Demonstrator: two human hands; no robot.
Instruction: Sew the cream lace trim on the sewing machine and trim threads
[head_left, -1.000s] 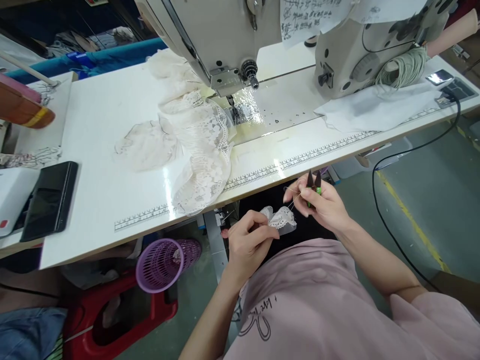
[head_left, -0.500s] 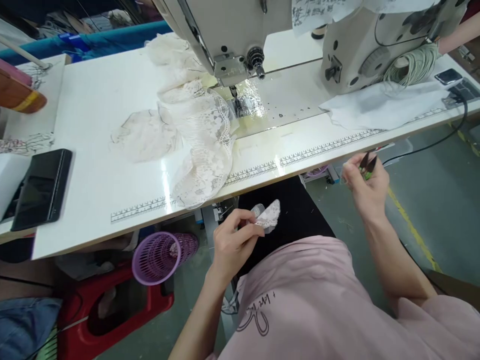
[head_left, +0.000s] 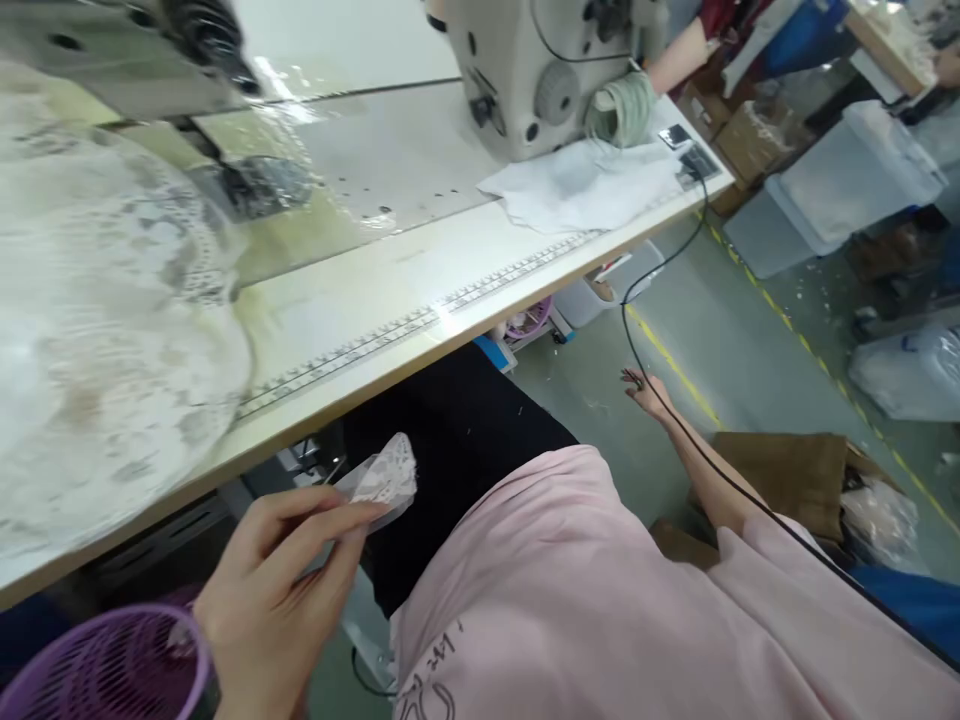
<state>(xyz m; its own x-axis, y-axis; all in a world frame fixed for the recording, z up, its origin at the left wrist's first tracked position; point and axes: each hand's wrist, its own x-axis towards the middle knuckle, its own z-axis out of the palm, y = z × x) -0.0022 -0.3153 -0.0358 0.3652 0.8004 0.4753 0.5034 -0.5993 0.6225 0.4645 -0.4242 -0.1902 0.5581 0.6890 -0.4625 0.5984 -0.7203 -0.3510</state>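
Observation:
My left hand (head_left: 289,570) is closed, pinching a small folded piece of white lace (head_left: 390,475) with a clear, film-like layer around it, above my dark-clad lap. Out to the right, over the floor, my right hand (head_left: 651,396) is small in view with its fingertips partly spread. Dark thread snips (head_left: 636,380) show as a small shape among its fingers, their details hard to make out. On the sewing table at left lies a larger spread of white lace fabric (head_left: 97,330), beside the sewing machine's presser foot (head_left: 236,185).
A ruler strip (head_left: 427,318) runs along the table's front edge. A purple basket (head_left: 199,665) stands below at left. White cloth (head_left: 585,190) and a coil of green cord (head_left: 621,108) lie at the table's right. A black cable (head_left: 637,345) hangs before my right arm. Cardboard box (head_left: 787,485) behind it.
The view has swung right and closer to the table. My right hand has moved away from the table edge, outward over the floor. My left hand still holds the lace piece.

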